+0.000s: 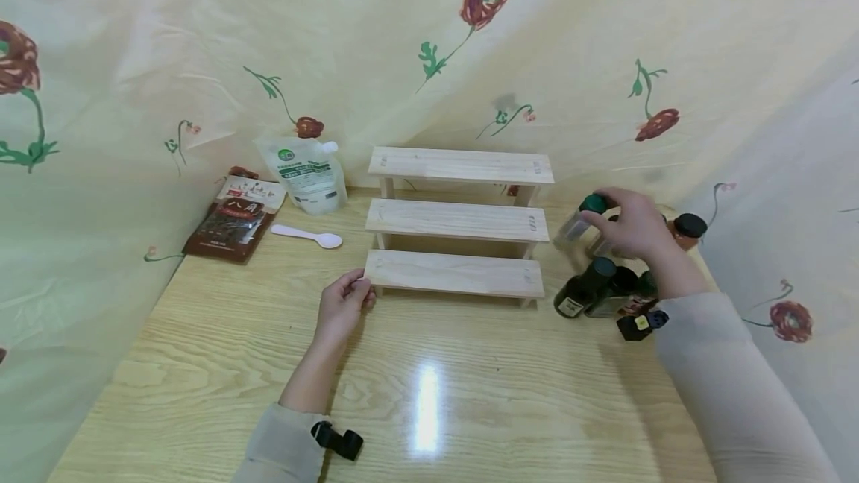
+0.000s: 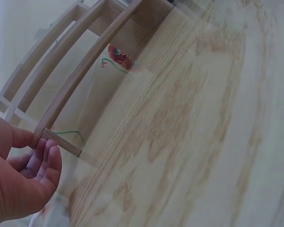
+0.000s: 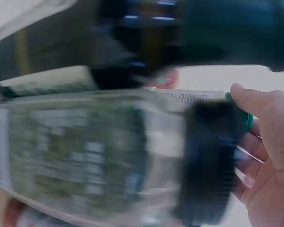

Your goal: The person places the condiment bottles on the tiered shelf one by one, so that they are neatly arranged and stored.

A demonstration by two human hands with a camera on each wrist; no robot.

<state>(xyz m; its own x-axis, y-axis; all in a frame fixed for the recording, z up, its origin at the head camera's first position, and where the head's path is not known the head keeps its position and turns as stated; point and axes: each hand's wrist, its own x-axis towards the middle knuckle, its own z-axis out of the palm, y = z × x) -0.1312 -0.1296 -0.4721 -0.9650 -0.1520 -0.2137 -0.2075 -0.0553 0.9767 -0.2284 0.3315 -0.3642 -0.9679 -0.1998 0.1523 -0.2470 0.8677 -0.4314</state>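
A three-step wooden shelf rack [image 1: 456, 273] stands against the back cloth. At its lowest board's left end, my left hand [image 1: 344, 305] pinches the edge; the left wrist view shows thumb and fingers of the left hand [image 2: 23, 175] on the board's corner [image 2: 46, 127]. To the right of the rack, my right hand [image 1: 634, 226] grips a clear jar [image 1: 573, 227] by its green cap [image 1: 593, 203]. In the right wrist view, nearer bottles partly hide that jar, and the thumb of my right hand [image 3: 270, 142] lies against the green cap [image 3: 249, 122].
Several dark-capped bottles [image 1: 582, 291] cluster below my right hand, and an orange-brown jar with a black lid [image 1: 688, 228] stands behind it. On the left are a brown pouch [image 1: 236, 223], a white spouted pouch [image 1: 307, 177] and a white spoon [image 1: 312, 235].
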